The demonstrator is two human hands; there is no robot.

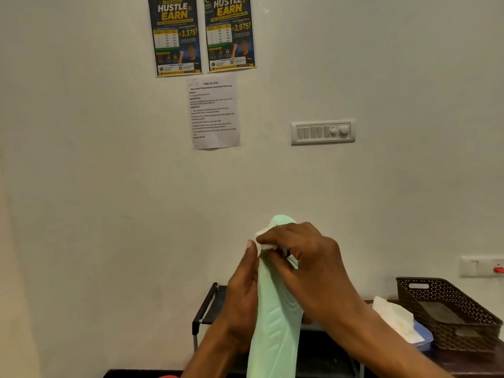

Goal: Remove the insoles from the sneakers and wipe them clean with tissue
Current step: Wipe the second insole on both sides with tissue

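One mint-green insole (275,317) is standing upright before the wall, its lower end cut off. The left hand (242,290) is gripping its left edge. The right hand (305,263), fingers curled, is pinching one white tissue (263,237), mostly hidden, against its top. One brown basket (447,296) is sitting behind.

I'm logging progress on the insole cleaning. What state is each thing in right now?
insole: out of the shoe, held upright in both hands.
tissue: crumpled, pressed on the insole near its top end.
left hand: grips the insole's left edge.
right hand: pinches the tissue against the insole.
tissue box: open, a sheet sticking out.
basket: upright, right of the tissue box.
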